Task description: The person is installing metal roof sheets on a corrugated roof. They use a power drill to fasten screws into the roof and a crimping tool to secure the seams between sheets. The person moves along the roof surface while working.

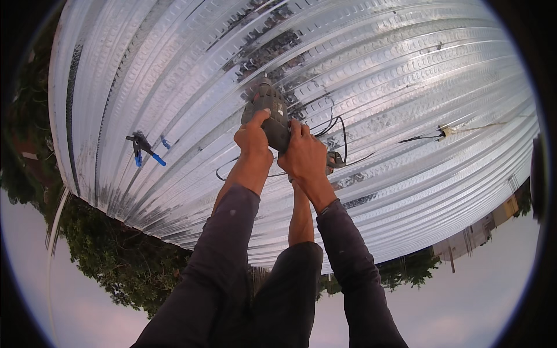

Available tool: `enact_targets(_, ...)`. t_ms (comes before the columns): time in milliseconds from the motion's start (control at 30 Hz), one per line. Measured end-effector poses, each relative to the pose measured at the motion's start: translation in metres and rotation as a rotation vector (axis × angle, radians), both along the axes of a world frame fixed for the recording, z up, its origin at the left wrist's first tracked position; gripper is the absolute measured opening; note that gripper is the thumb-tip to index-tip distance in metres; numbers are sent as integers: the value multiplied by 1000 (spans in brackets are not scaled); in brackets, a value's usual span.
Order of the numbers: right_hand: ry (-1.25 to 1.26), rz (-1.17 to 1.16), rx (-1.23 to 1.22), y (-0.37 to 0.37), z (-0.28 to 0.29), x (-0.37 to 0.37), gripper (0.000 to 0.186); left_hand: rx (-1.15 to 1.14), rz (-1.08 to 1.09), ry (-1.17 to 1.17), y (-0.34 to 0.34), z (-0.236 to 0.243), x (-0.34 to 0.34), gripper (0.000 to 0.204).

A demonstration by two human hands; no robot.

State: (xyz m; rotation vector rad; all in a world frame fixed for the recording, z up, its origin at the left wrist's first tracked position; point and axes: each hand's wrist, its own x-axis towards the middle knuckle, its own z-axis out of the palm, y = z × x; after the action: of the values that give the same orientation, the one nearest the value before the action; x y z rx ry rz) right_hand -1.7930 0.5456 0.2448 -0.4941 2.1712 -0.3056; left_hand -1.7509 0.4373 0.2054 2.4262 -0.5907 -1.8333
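Observation:
A dark grey power drill (272, 115) is held out in front of me over the ribbed metal sheeting, its narrow tip pointing away from me. My left hand (254, 140) is closed around its left side, the thumb lying along the body. At the drill's rear, my right hand (304, 152) wraps its fingers around the back end and handle. A black cord (344, 136) loops over the metal to the right of my right hand. Whether the tip touches the sheet is hard to tell.
Shiny ribbed metal sheets (406, 168) spread around me. A hand tool with blue handles (141, 149) lies at the left, beside a small blue piece (166, 142). Right of me rests a cord connection (445, 132). Trees (122, 255) stand past the roof's edge.

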Motion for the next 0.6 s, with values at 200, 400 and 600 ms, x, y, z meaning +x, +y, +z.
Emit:
enact_targets(200, 52, -36, -74, 0, 1, 14, 71, 9, -18, 9, -4, -6, 10, 46)
enact_targets(400, -16, -37, -47, 9, -1, 9, 67, -21, -15, -10, 3, -3, 6, 43)
enact_targets(600, -8, -11, 63, -8, 6, 2, 44, -26, 9, -12, 0, -6, 8, 44)
